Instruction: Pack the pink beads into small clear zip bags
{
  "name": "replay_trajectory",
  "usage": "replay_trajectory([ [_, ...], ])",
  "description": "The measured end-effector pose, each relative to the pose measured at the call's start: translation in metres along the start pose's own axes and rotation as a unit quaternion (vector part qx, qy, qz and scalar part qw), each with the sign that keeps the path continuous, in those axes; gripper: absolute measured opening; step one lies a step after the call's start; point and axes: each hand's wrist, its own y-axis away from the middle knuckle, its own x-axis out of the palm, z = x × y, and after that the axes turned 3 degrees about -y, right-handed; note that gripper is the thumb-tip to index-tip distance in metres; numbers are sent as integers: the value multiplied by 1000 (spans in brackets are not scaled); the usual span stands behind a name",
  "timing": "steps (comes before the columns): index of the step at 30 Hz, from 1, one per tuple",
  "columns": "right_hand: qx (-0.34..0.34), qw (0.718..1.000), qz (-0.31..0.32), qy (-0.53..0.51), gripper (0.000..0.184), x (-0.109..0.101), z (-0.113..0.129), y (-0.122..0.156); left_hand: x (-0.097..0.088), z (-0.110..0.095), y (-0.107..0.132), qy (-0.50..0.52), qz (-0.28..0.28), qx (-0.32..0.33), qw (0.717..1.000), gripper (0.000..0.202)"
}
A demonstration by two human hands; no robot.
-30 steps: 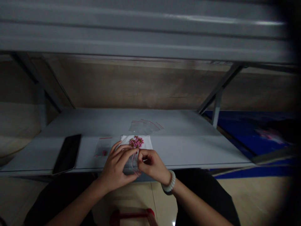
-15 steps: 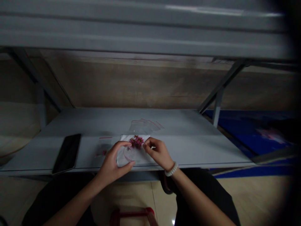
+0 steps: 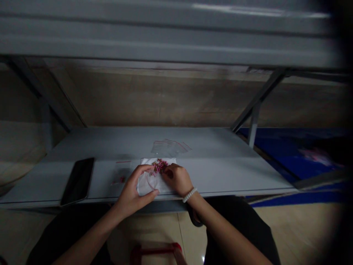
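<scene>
My left hand (image 3: 132,193) curves its thumb and fingers around a small clear zip bag (image 3: 151,180), whose pinkish rim bows open between them. Just beyond the bag, a heap of small pink bead-like pieces (image 3: 160,164) lies on a white sheet (image 3: 165,188). A few gold-coloured bits show among them. My right hand (image 3: 178,179), with a pale beaded bracelet (image 3: 189,195) at the wrist, pinches at the near right side of the heap. Whatever its fingertips hold is hidden.
Several flat clear zip bags (image 3: 169,147) lie behind the sheet. To the left are a bag with reddish pieces (image 3: 121,178) and a dark phone or tablet (image 3: 77,180). A grey shelf (image 3: 165,36) overhangs the white tabletop (image 3: 220,165); slanted metal supports (image 3: 255,106) flank it.
My right hand has moved left and slightly inward, so its fingertips are now at the pink heap. My left hand keeps nearly the same place around the bag.
</scene>
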Motion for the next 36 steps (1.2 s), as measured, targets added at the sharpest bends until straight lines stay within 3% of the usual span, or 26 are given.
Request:
replay_trajectory([
  [5,-45,971,-65,-224,8,-21,21,3,4,5,0,-25,-17,-18,999,52],
  [8,-91,945,-45,-310,8,-29,37,8,8,5,0,-46,-8,-13,999,54],
  [12,-130,932,2,-339,11,-32,42,10,11,4,0,-49,5,0,999,55],
  [15,-109,939,-20,-326,12,-31,31,6,9,5,0,-55,2,-6,998,54],
  [18,-53,966,-48,-249,10,-25,13,0,7,7,-1,-61,-16,-15,998,52],
  [21,-23,992,-16,-125,6,-13,-2,-3,5,7,-1,-68,-35,-26,997,51],
  [24,-26,998,10,-47,8,-1,-8,-2,4,6,-2,-74,-41,-34,996,51],
  [36,-30,999,-6,-23,8,9,-7,-3,4,5,-1,-70,-28,-29,997,50],
])
